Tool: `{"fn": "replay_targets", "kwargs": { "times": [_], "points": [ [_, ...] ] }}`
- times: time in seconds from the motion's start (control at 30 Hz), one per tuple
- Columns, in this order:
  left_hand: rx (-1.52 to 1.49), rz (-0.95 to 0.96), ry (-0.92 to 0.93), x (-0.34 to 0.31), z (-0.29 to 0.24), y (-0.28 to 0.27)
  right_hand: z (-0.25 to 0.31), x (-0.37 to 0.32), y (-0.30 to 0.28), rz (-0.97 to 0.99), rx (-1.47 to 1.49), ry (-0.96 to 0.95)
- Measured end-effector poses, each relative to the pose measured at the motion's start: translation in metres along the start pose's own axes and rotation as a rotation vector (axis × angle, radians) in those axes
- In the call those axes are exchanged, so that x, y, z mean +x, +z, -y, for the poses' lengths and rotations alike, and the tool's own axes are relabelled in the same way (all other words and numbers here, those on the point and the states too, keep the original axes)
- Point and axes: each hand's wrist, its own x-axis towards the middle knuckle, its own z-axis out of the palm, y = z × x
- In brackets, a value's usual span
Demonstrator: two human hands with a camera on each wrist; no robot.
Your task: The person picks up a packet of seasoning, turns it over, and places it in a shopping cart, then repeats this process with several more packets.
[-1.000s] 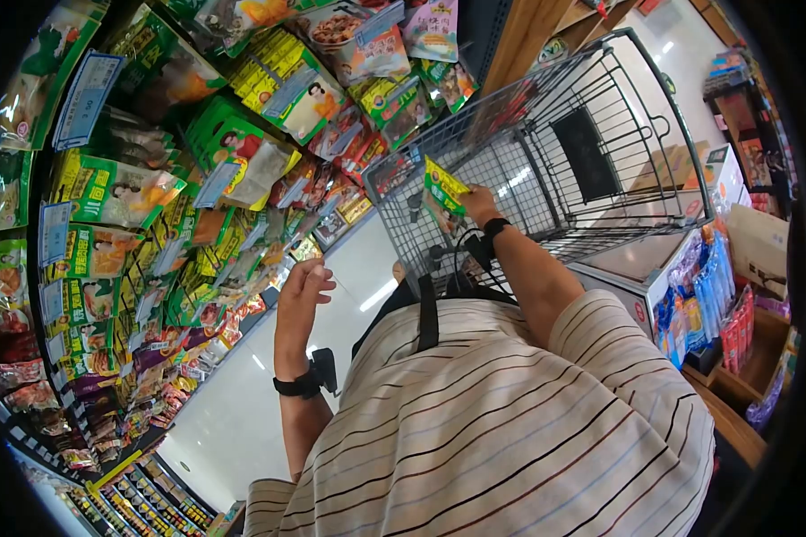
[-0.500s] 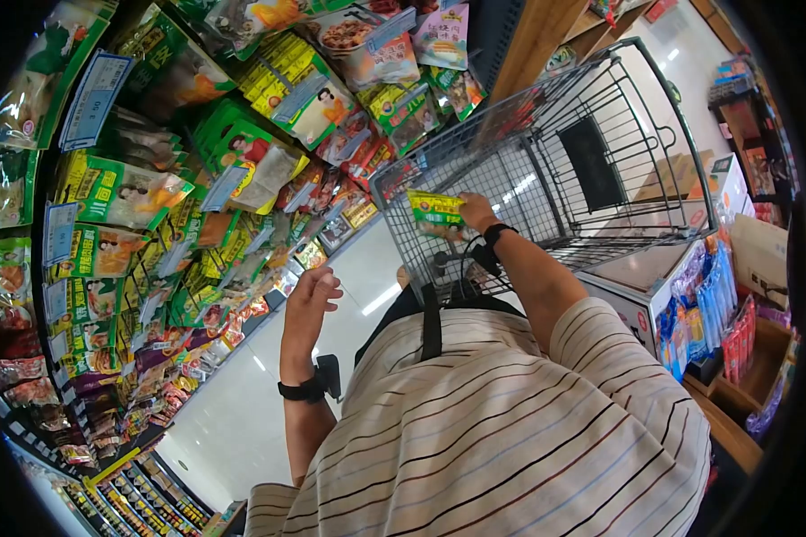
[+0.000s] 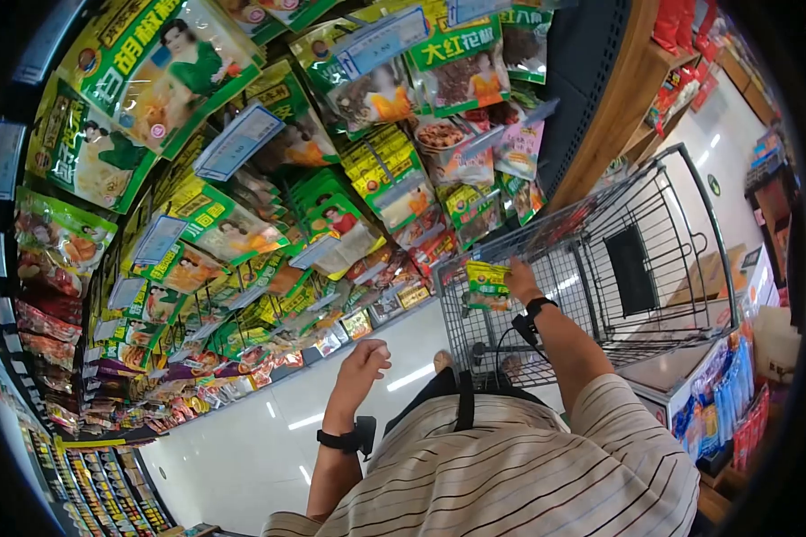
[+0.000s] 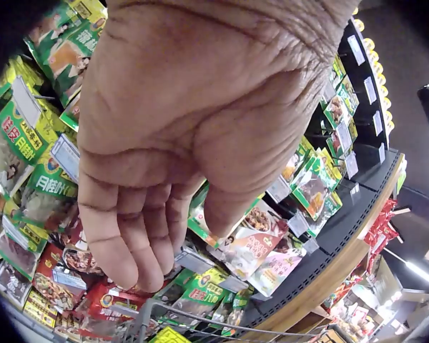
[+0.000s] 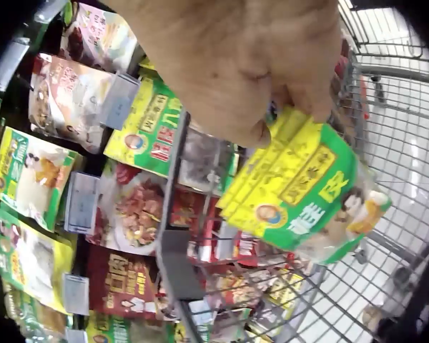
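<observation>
My right hand [image 3: 523, 282] pinches a yellow and green spice packet [image 3: 489, 285] by its top edge, over the wire shopping cart [image 3: 582, 277]. In the right wrist view several stacked packets [image 5: 307, 193] hang from the fingers of that hand [image 5: 236, 64], beside the cart's rim. My left hand [image 3: 360, 371] is raised in front of the shelf with nothing in it. Its fingers [image 4: 132, 236] hang loosely bent in the left wrist view, with hanging packets [image 4: 261, 236] behind them.
Rows of hanging spice packets [image 3: 215, 224] with price tags [image 3: 239, 141] fill the left side. A wooden shelf end [image 3: 600, 107] stands behind the cart. To the right are a white case [image 3: 681, 367] and blue and red packs [image 3: 721, 403]. Pale floor [image 3: 242, 465] runs below the shelf.
The view has swung toward the shelf, so cart and hands appear lower and farther right. The packet in my right hand has turned and now hangs more upright.
</observation>
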Motion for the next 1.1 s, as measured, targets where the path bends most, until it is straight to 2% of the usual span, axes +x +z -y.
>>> {"fn": "replay_targets", "kwargs": {
  "times": [0.07,0.1,0.13,0.2,0.3,0.37,0.43,0.5,0.57,0.8,0.9,1.0,1.1],
  "points": [
    [-0.018,0.011,-0.003,0.003,0.004,0.0,0.017,0.011,-0.022,0.072,-0.069,-0.081],
    [-0.024,0.018,-0.005,0.004,0.005,0.0,0.023,0.02,-0.03,0.157,0.118,-0.118],
    [-0.029,0.026,-0.009,0.006,0.006,0.0,0.051,0.018,-0.057,0.212,0.214,-0.182],
    [-0.035,0.036,-0.007,0.01,0.006,0.001,0.144,-0.001,-0.135,0.292,0.423,-0.314],
    [-0.048,0.053,0.004,0.012,0.002,0.001,0.256,-0.013,-0.213,0.321,0.705,-0.482],
    [-0.056,0.051,0.02,0.014,0.0,0.001,0.308,0.003,-0.232,0.271,0.805,-0.668],
    [-0.061,0.041,0.034,0.013,-0.001,-0.001,0.361,0.019,-0.243,0.311,0.962,-0.775],
    [-0.054,0.025,0.046,0.009,-0.001,-0.006,0.403,0.043,-0.236,0.28,1.015,-0.843],
    [-0.073,-0.001,0.056,0.004,0.002,-0.012,0.437,0.072,-0.222,0.201,0.945,-0.786],
    [-0.076,-0.048,0.023,-0.008,0.025,-0.027,0.483,0.108,-0.212,-0.212,0.498,-0.537],
    [-0.072,-0.038,0.022,-0.008,0.031,-0.031,0.492,0.11,-0.209,-0.157,0.43,-0.532],
    [-0.063,-0.035,0.026,-0.006,0.029,-0.032,0.497,0.109,-0.2,-0.286,0.521,-0.599],
    [-0.06,-0.03,0.027,-0.005,0.027,-0.032,0.501,0.115,-0.202,-0.214,0.513,-0.535]
  ]
}}
